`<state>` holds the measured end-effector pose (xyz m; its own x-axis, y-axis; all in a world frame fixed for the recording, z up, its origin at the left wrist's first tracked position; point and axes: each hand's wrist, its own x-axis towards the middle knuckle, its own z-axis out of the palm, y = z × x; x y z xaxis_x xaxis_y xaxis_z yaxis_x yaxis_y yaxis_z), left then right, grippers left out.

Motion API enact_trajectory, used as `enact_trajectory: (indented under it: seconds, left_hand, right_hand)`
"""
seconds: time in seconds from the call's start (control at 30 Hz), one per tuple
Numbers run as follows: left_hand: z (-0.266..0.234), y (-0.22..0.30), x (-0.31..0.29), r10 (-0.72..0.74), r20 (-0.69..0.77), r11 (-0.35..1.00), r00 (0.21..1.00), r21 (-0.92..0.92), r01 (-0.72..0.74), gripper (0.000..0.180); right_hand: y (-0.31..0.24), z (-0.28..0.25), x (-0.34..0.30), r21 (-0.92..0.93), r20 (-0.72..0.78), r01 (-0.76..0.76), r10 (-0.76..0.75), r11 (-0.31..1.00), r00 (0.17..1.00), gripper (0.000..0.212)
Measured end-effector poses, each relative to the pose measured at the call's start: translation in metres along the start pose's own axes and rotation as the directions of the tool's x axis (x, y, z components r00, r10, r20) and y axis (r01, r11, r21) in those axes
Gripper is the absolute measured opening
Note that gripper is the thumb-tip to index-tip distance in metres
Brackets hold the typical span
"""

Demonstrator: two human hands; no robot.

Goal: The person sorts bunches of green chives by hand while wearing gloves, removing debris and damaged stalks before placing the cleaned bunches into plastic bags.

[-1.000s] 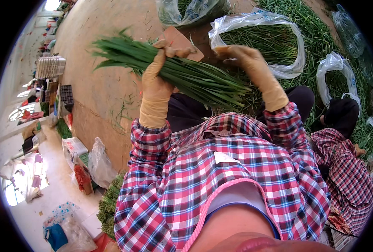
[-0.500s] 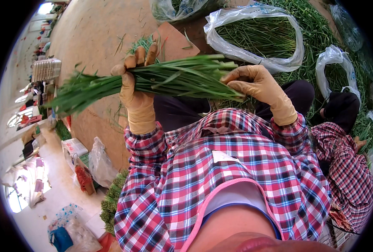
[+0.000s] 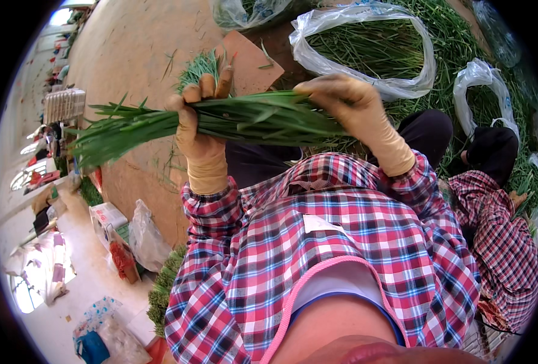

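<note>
In front of my chest lies a bunch of garlic chives (image 3: pixel 250 118), held nearly level with its leaf tips fanning out to the left. My left hand (image 3: pixel 199 130), in a stained tan glove, is closed around its middle, with the thumb near me and the fingers on the far side. At the stalk end on the right, my gloved right hand (image 3: pixel 357 109) bends its fingers over the bunch. Those fingers are blurred and the thumb is hidden. Just beyond my left fingers, another green bunch (image 3: pixel 199 67) rests on the floor.
A clear plastic bag (image 3: pixel 429 67) full of chives sits ahead on a loose green heap (image 3: pixel 457 36). A smaller bag (image 3: pixel 499 73) stands right of it. A reddish-brown board (image 3: pixel 253 57) lies on the floor. Close on my right sits a person in plaid (image 3: pixel 505 255). Bundled greens (image 3: pixel 167 291) are at my left.
My right hand has moved left and slightly up, from the stalk tips to over the bunch's end. The bunch has tilted slightly, its stalk end lower. My left hand keeps its hold.
</note>
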<state>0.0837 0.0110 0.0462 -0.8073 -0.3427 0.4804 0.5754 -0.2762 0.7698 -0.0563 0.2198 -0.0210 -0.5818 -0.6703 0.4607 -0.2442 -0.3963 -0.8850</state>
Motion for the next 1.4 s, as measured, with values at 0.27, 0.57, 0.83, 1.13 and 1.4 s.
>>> enact_trajectory:
  seconds: [0.27,0.57,0.83,1.13,1.4]
  left_hand:
    - [-0.024,0.003,0.012,0.015,-0.404,0.999,0.915,-0.032,-0.030,0.012]
    - [-0.024,0.006,0.019,0.047,-0.475,0.999,0.879,0.036,-0.034,0.015]
    - [-0.002,0.001,0.023,0.125,-0.443,0.991,0.888,0.093,-0.093,0.014]
    - [-0.003,0.000,0.018,0.126,-0.471,0.991,0.873,0.094,-0.092,0.017]
    - [-0.005,-0.005,0.011,0.081,-0.561,0.993,0.824,-0.029,-0.118,0.013]
  right_hand:
    - [0.032,-0.100,-0.028,0.800,-0.063,-0.280,0.538,0.530,0.840,0.029]
    - [-0.024,-0.063,-0.016,-0.168,-0.105,-0.148,0.131,0.975,0.986,0.014]
    - [0.006,-0.009,-0.030,0.191,0.032,-0.362,0.363,0.912,0.931,0.027]
    - [-0.013,0.019,-0.031,0.374,0.055,-0.519,0.540,0.769,0.840,0.026]
    - [-0.020,0.020,-0.029,0.695,0.266,-0.623,0.676,0.359,0.687,0.028]
